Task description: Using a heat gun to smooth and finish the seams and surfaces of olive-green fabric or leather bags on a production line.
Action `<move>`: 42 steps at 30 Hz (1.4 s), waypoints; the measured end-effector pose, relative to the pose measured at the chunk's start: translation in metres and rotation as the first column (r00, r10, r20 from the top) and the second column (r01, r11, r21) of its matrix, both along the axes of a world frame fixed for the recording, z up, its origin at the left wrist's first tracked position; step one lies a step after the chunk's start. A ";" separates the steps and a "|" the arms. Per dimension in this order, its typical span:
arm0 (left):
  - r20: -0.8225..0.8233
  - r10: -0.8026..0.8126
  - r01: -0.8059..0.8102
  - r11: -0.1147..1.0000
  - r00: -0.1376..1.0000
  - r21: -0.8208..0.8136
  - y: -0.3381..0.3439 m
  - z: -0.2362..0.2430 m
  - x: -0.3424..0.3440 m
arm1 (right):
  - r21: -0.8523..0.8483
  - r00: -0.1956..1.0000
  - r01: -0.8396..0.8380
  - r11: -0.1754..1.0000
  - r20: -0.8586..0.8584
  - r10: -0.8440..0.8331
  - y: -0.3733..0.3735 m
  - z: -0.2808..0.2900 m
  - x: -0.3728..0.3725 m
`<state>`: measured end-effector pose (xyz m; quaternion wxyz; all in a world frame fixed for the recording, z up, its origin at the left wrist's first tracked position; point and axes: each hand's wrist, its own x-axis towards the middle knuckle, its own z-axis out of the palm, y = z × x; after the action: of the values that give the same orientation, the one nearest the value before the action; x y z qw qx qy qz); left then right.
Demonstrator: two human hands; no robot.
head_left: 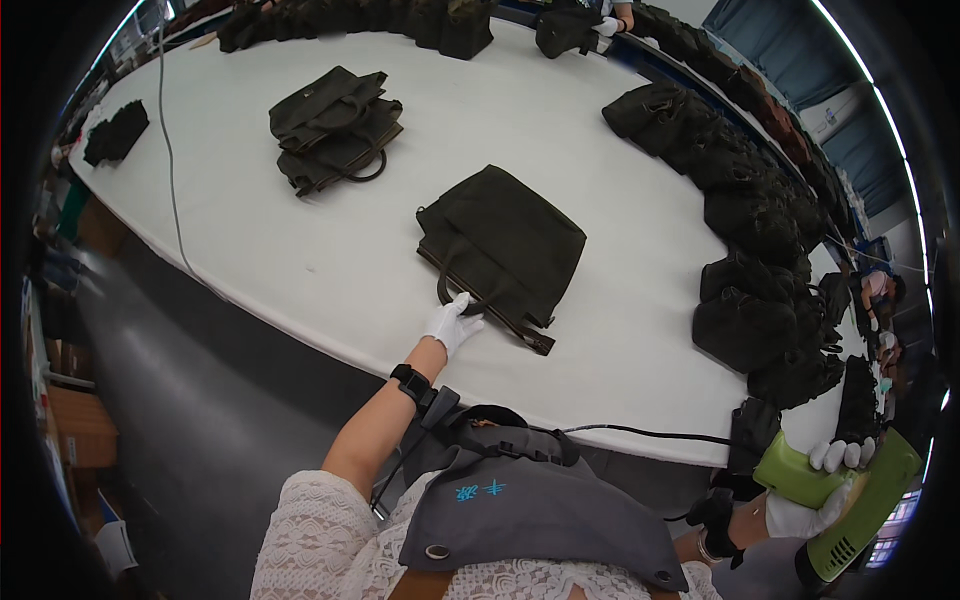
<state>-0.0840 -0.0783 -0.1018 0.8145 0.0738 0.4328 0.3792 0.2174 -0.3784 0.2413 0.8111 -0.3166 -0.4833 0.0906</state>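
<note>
My left hand, in a white glove, has its fingers closed on a handle of a dark olive bag lying on the white table. A dark strap sticks out from the bag's lower right side. At the lower right, my gloved right hand grips a green handheld tool shaped like a hot-air blower, held beside the table's right end.
Two stacked bags lie at back left, a black cloth farther left. Several bags line the right side, more the far edge. A grey cord crosses the table. Co-workers are at the right and far side.
</note>
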 end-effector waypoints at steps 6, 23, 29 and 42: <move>-0.289 -0.061 0.109 0.983 0.955 0.150 0.010 0.010 0.003 | -0.035 0.949 0.311 0.950 0.066 -0.308 -0.010 0.003 0.009; -0.953 0.104 0.827 0.477 0.285 0.299 -0.004 0.060 0.015 | -0.403 0.966 -0.230 0.886 0.011 0.257 -0.010 -0.030 0.033; -0.936 0.352 0.917 0.379 -0.015 0.128 -0.060 0.052 0.008 | -0.562 0.927 -0.362 0.744 -0.134 0.350 0.027 -0.047 -0.003; -0.709 0.683 0.825 -0.495 0.176 -0.272 0.061 0.062 0.134 | -0.514 0.988 -0.144 0.846 -0.025 0.153 0.018 -0.044 -0.060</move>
<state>0.0502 -0.0175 -0.0400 -0.0449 0.9916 0.1215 -0.0067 0.1578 -0.3603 0.1975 0.6836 -0.4841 -0.4713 0.2760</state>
